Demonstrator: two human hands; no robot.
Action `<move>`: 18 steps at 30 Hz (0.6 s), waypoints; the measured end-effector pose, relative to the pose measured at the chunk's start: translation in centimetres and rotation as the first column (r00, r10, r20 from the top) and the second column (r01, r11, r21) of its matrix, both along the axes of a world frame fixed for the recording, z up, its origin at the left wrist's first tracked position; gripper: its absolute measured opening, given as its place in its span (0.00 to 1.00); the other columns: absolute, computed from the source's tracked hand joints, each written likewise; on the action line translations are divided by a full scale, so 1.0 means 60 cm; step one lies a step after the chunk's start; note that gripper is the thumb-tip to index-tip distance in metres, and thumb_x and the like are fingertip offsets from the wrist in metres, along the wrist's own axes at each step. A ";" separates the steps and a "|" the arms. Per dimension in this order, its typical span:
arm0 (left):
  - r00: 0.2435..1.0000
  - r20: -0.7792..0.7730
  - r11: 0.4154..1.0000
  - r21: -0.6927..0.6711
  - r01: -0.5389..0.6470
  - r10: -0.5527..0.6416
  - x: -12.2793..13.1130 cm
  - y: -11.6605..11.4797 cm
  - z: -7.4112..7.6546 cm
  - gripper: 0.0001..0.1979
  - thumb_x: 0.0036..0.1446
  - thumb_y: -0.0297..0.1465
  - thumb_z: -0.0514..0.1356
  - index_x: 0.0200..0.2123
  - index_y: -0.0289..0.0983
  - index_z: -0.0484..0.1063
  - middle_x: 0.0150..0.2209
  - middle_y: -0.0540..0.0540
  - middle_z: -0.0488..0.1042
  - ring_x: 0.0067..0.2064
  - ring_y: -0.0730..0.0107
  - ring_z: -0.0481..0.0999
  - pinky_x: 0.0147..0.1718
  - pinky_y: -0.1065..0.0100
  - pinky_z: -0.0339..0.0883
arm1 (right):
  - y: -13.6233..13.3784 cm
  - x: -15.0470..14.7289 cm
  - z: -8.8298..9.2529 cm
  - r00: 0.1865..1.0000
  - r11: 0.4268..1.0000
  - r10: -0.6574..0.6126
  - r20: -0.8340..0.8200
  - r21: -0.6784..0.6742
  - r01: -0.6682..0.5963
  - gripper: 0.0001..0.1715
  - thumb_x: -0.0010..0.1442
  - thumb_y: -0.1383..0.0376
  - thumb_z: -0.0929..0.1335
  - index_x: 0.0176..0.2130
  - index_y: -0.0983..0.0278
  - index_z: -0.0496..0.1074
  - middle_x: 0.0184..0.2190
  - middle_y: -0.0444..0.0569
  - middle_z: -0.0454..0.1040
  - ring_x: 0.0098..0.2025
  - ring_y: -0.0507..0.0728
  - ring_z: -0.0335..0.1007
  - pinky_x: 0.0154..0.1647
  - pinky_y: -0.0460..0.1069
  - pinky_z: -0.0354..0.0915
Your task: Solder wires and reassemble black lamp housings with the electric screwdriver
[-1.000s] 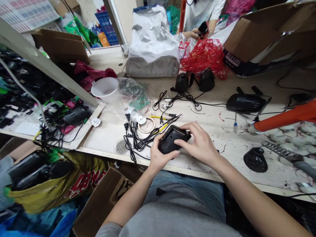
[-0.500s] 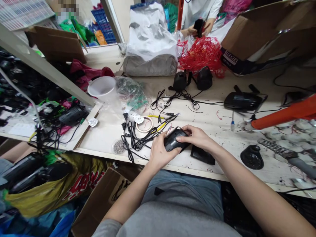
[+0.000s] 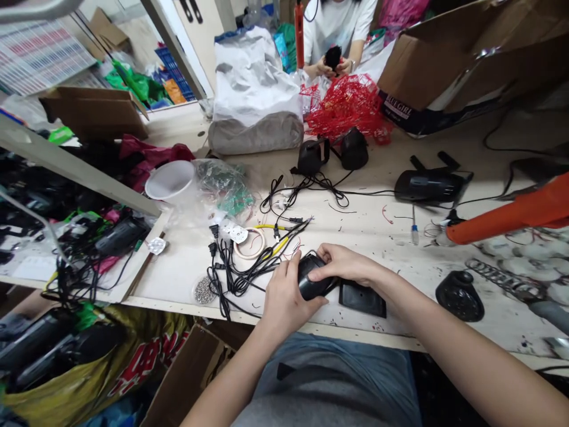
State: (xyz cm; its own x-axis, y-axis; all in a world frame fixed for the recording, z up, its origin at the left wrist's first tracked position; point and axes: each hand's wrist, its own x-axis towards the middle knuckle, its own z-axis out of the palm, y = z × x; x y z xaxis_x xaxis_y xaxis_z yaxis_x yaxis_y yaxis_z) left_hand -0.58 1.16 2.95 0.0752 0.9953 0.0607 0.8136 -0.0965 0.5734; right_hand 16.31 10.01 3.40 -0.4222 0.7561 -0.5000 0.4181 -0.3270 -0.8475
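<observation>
Note black housing point(image 3: 310, 287) near front of counter point(image 3: 175, 276), gripped by left hand point(image 3: 285, 299) and right hand point(image 3: 349, 264), with fingers point(image 3: 292, 270) partly closed around it. Just right of housing, see black panel point(image 3: 363, 300); left of housing, black cords point(image 3: 244, 274); well beyond housing, red netting point(image 3: 349, 110).

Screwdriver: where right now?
Head view, right of centre: the screwdriver lies on the bench, just left of the tip of the orange bar, below the black casing.

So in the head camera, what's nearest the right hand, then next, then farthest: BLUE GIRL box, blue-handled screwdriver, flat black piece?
1. Flat black piece: just below the right hand.
2. Blue-handled screwdriver: off to its right.
3. BLUE GIRL box: back right.
</observation>
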 end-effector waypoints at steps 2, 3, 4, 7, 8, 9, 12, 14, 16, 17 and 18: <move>1.000 0.015 1.000 -0.017 -0.007 0.007 0.001 -0.001 -0.002 0.50 0.38 0.35 0.76 0.63 0.40 0.58 0.53 0.38 0.73 0.55 0.46 0.75 0.54 0.47 0.71 | 0.000 0.000 -0.002 1.000 1.000 0.006 0.001 -0.010 -0.006 0.26 0.37 0.56 0.79 0.29 0.61 0.64 0.24 0.39 0.67 0.27 0.51 0.62 0.26 0.47 0.59; 1.000 0.023 1.000 -0.027 -0.014 0.014 0.001 -0.001 -0.003 0.49 0.38 0.35 0.76 0.63 0.40 0.59 0.53 0.39 0.74 0.55 0.46 0.75 0.53 0.47 0.71 | 0.000 0.000 -0.004 1.000 1.000 0.004 0.009 -0.012 -0.004 0.26 0.37 0.57 0.79 0.29 0.61 0.64 0.24 0.39 0.68 0.27 0.52 0.63 0.27 0.47 0.59; 0.999 0.029 0.999 -0.036 -0.023 0.024 0.001 0.000 -0.004 0.48 0.37 0.35 0.76 0.62 0.40 0.60 0.52 0.39 0.74 0.55 0.46 0.75 0.53 0.46 0.71 | 0.001 0.000 -0.006 1.000 1.000 0.000 0.015 -0.013 0.000 0.27 0.37 0.57 0.80 0.30 0.61 0.65 0.25 0.40 0.70 0.28 0.52 0.65 0.28 0.47 0.61; 0.998 0.045 0.997 -0.051 -0.050 0.052 0.001 0.001 -0.006 0.46 0.36 0.35 0.76 0.59 0.39 0.62 0.51 0.39 0.75 0.55 0.45 0.75 0.53 0.45 0.72 | 0.004 0.000 -0.011 1.000 1.000 -0.016 0.002 -0.023 0.016 0.29 0.35 0.59 0.81 0.33 0.60 0.67 0.29 0.43 0.75 0.33 0.56 0.71 0.33 0.50 0.66; 0.997 0.050 0.997 -0.056 -0.054 0.056 0.000 0.001 -0.006 0.45 0.36 0.35 0.76 0.58 0.39 0.62 0.51 0.40 0.75 0.55 0.45 0.75 0.53 0.45 0.72 | 0.005 0.000 -0.012 1.000 0.999 -0.020 -0.015 -0.038 0.019 0.29 0.35 0.59 0.81 0.34 0.61 0.67 0.30 0.44 0.76 0.34 0.57 0.73 0.35 0.51 0.68; 0.997 0.055 0.997 -0.063 -0.053 0.057 0.000 0.001 -0.006 0.45 0.36 0.35 0.76 0.58 0.39 0.62 0.50 0.40 0.75 0.54 0.46 0.75 0.53 0.46 0.72 | 0.006 0.000 -0.013 0.999 0.998 -0.023 -0.030 -0.061 0.021 0.29 0.35 0.60 0.81 0.35 0.61 0.68 0.31 0.45 0.77 0.36 0.57 0.74 0.37 0.52 0.70; 0.997 0.062 0.996 -0.080 -0.049 0.054 0.000 0.000 -0.005 0.45 0.36 0.35 0.76 0.58 0.40 0.62 0.50 0.40 0.75 0.54 0.46 0.76 0.52 0.46 0.73 | 0.007 -0.001 -0.009 0.998 0.994 -0.015 -0.053 -0.111 0.010 0.29 0.36 0.60 0.81 0.34 0.61 0.68 0.32 0.45 0.78 0.36 0.57 0.74 0.38 0.52 0.71; 0.997 0.054 0.995 -0.083 -0.049 0.054 0.002 -0.002 -0.004 0.46 0.37 0.36 0.76 0.59 0.39 0.62 0.50 0.40 0.74 0.53 0.46 0.76 0.51 0.46 0.73 | 0.007 -0.001 -0.004 0.999 0.994 -0.005 -0.050 -0.107 -0.001 0.29 0.36 0.59 0.81 0.33 0.60 0.66 0.30 0.44 0.77 0.33 0.56 0.72 0.34 0.51 0.69; 0.998 0.042 0.995 -0.080 -0.052 0.056 0.004 -0.004 -0.004 0.46 0.37 0.35 0.76 0.59 0.39 0.61 0.51 0.39 0.74 0.53 0.46 0.75 0.51 0.46 0.73 | 0.007 -0.002 0.002 0.999 0.994 -0.006 -0.039 -0.107 0.001 0.28 0.35 0.59 0.81 0.32 0.60 0.65 0.28 0.42 0.75 0.31 0.54 0.70 0.32 0.49 0.66; 0.998 0.039 0.996 -0.078 -0.052 0.056 0.005 -0.004 -0.005 0.46 0.37 0.35 0.76 0.59 0.39 0.61 0.51 0.39 0.74 0.53 0.46 0.75 0.51 0.46 0.73 | 0.006 -0.003 0.004 0.999 0.993 -0.014 -0.037 -0.119 0.009 0.28 0.35 0.60 0.80 0.32 0.60 0.65 0.27 0.41 0.74 0.30 0.54 0.69 0.31 0.49 0.65; 0.998 0.039 0.996 -0.075 -0.053 0.056 0.006 -0.005 -0.005 0.46 0.37 0.35 0.76 0.59 0.39 0.61 0.51 0.39 0.74 0.52 0.46 0.75 0.51 0.46 0.73 | 0.005 -0.005 0.006 0.999 0.990 -0.026 -0.040 -0.138 0.020 0.28 0.34 0.60 0.80 0.32 0.60 0.65 0.26 0.41 0.73 0.30 0.53 0.68 0.32 0.49 0.64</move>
State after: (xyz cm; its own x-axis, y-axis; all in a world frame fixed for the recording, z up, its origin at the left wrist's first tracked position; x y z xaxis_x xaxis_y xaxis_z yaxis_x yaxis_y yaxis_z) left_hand -0.25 0.88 2.64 0.0200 0.9997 -0.0112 0.7923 -0.0090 0.6101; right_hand 16.03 10.33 3.77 -0.4281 0.6912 -0.5822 0.3746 -0.4505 -0.8104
